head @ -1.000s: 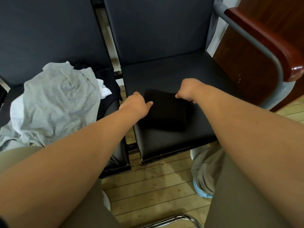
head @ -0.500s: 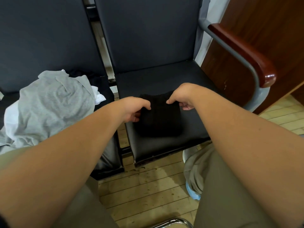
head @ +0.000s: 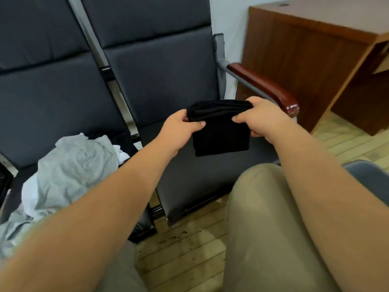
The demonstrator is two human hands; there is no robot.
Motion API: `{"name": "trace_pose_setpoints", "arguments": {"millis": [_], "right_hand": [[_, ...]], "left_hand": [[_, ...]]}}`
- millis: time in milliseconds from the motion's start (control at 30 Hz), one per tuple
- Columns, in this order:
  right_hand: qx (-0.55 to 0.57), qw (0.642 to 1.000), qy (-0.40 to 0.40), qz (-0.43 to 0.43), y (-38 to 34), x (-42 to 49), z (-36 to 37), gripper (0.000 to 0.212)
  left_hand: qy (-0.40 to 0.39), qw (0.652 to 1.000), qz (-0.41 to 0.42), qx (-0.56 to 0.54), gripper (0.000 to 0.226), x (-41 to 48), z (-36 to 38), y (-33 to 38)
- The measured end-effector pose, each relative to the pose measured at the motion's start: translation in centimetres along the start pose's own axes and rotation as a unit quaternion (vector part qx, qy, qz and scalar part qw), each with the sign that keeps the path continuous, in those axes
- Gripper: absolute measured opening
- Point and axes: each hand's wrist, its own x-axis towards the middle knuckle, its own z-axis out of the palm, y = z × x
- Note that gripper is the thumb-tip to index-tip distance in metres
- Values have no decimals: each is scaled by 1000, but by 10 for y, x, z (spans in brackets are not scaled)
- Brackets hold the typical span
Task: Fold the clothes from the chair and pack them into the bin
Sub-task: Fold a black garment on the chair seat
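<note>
A folded black garment (head: 221, 133) hangs in the air above the seat of the right chair (head: 189, 182). My left hand (head: 181, 125) grips its upper left corner, thumb on the near side. My right hand (head: 259, 116) grips the upper right corner the same way. Its folded layers show along the top edge. A heap of unfolded clothes, mostly a grey shirt (head: 69, 173) with white cloth beneath, lies on the left chair (head: 52, 98). No bin is in view.
A red-brown wooden armrest (head: 265, 87) juts out just beyond my right hand. A wooden desk (head: 311, 60) stands at the right against the wall. My knees in khaki trousers (head: 263, 228) fill the lower frame over a plank floor (head: 181, 249).
Both hands took hold of the black garment where it lay on the seat and lifted it off. My view swung up and to the right.
</note>
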Motion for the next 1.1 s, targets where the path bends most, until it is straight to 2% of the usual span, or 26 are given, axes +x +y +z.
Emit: {"name": "trace_pose_setpoints", "arguments": {"millis": [200,433,600,700,867,967,1100], "right_hand": [[103,982,159,-9,42,-48,-43,26],[178,930,317,46,127,-94,-102,18],[233,876,413,88,183,-110,-132,17],[264,841,460,104,213,-115,-144,16],[305,776,532,150,265,-116,-164,33],[302,762,545,180,298,-110,-173,35],[299,755,544,212,340,-102,-178,31]], "left_hand": [[-30,999,31,9,34,-4,78,40],[-151,983,42,96,27,-14,200,76],[-221,957,27,188,32,-16,292,90],[-250,938,20,241,44,-18,346,89],[-292,909,2,298,54,-25,422,72],[-291,906,-8,308,47,-26,450,45],[-324,902,-39,282,18,-22,479,1]]}}
